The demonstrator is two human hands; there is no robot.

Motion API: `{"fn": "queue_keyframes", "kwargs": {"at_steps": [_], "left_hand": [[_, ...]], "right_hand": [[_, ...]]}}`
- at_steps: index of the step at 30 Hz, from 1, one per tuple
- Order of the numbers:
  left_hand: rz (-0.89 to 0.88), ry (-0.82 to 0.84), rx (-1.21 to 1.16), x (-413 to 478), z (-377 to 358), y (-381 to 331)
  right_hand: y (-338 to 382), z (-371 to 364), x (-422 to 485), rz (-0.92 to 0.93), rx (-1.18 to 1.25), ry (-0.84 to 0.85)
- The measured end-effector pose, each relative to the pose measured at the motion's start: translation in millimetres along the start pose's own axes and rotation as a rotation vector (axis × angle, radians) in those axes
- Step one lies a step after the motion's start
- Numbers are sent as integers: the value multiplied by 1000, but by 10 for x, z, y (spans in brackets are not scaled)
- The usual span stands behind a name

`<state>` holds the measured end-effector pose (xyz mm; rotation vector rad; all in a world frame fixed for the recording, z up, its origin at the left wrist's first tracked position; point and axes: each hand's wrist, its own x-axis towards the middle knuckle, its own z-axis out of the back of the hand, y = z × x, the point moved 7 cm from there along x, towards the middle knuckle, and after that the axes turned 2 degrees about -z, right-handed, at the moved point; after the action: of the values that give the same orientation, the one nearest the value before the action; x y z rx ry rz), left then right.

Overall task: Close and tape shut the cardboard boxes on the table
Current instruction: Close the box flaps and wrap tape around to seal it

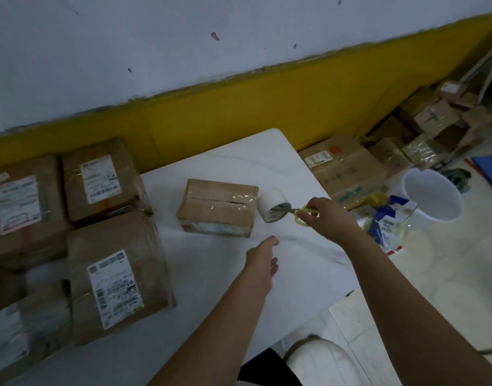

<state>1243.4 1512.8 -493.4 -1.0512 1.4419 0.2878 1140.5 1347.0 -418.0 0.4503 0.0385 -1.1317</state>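
Nearest me, a white shoe (317, 355) shows below the edge of the white table (239, 288), well short of the small cardboard box (218, 207), which I take as my marker. My left hand (262, 257) hovers over the table just this side of that box, fingers loose and holding nothing. Left of the marker, a large labelled box (116, 277) crowds the table's side, and the frame cuts off the blurred parcels nearer than it.

The small box lies mid-table, flaps down, with clear tape shining across its top seam. At its right end lies a white tape roll (272, 206) on its side, touching or nearly touching it; I cannot tell which. My right hand (326, 215), right of the roll, grips yellow-handled scissors (304, 214), fingers through the loops. The blades point into the roll's open core, and their tips are hard to make out there.

Right of the marker, off the table, a blue-and-white packet (389, 221) lies beside a white bucket (431, 196); only white wall shows inside it. Two more labelled boxes (100, 179) stand behind and left of the marker. Far right, a heap of cartons (428, 121) blurs together.
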Motion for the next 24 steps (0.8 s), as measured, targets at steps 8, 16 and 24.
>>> {"fn": "queue_keyframes", "kwargs": {"at_steps": [8,16,24], "left_hand": [[-99,-98,-140,241,34,-471],[-211,-160,509,353,372,-1093],[-482,-153,662,389,625,-1547]], "right_hand": [[-118,-257,-133,-30,-60,326],[229,134,295,42,-114,258],[551,258,243,-31,-203,537]]}}
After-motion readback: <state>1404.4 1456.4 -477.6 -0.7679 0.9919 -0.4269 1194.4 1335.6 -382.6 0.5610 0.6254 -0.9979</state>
